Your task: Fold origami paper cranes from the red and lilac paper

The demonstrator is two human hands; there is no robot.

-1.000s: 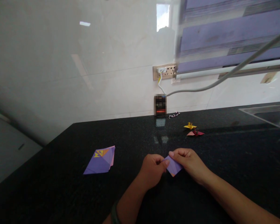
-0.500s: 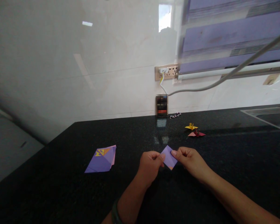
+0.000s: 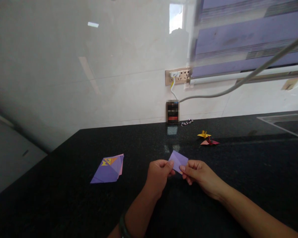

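A small folded square of purple origami paper (image 3: 178,160) is held between my two hands above the dark countertop. My left hand (image 3: 160,175) pinches its left corner between thumb and fingers. Thumb and fingers of my right hand (image 3: 200,173) grip the lower right edge, hiding that corner. A faint crease crosses the paper's face, and a bit of orange shows near my right thumb. To the left lies a stack of purple and pink paper (image 3: 106,172) with yellow and orange printing on top.
A yellow paper crane (image 3: 204,134) and a red and pink paper crane (image 3: 210,142) sit at the back right. Behind stand a pixelated black device (image 3: 173,112) and a beaded string (image 3: 187,122). A grey cable (image 3: 208,96) runs up right. A sink edge (image 3: 280,127) lies far right.
My right hand has shifted down from the paper's upper right side to its lower right edge. The paper has turned and moved slightly up and left. My left hand keeps its pinch.
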